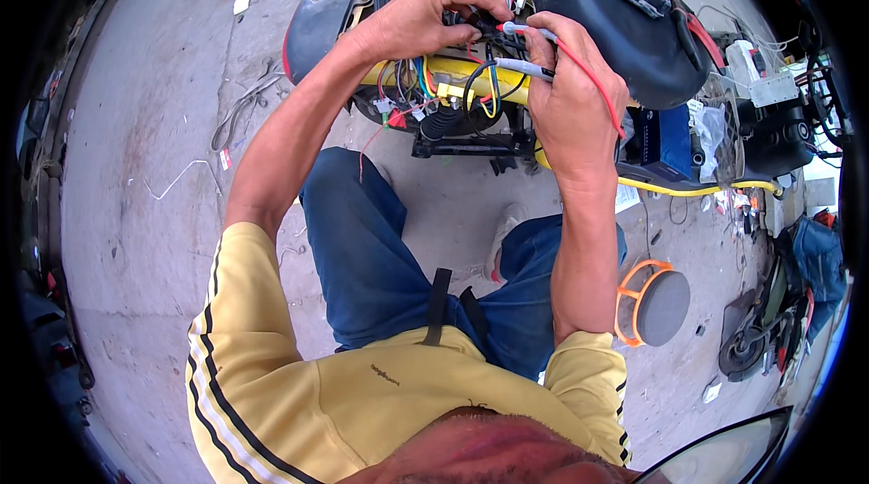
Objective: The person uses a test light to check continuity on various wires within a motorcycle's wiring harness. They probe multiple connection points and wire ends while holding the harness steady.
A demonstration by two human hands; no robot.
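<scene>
My right hand (579,86) grips two multimeter test probes. One probe (519,28) has a red tip and a red lead; the other grey probe (520,67) has a black lead. Their front ends point left into the wiring of a scooter with a yellow tube frame (453,66). My left hand (407,20) reaches into the same wiring, thumb and forefinger curled together around a dark part that I cannot make out. Coloured wires (425,76) and a yellow connector (454,93) hang below my hands. Where the red tip touches is unclear.
A large black seat (615,49) stands tipped up at the right. The scooter's grey-black rear cover (321,18) lies left of the wiring. A blue box (663,135) sits on the footboard. Beside my right knee is an orange-framed stool (663,307). Cord and scraps litter the floor.
</scene>
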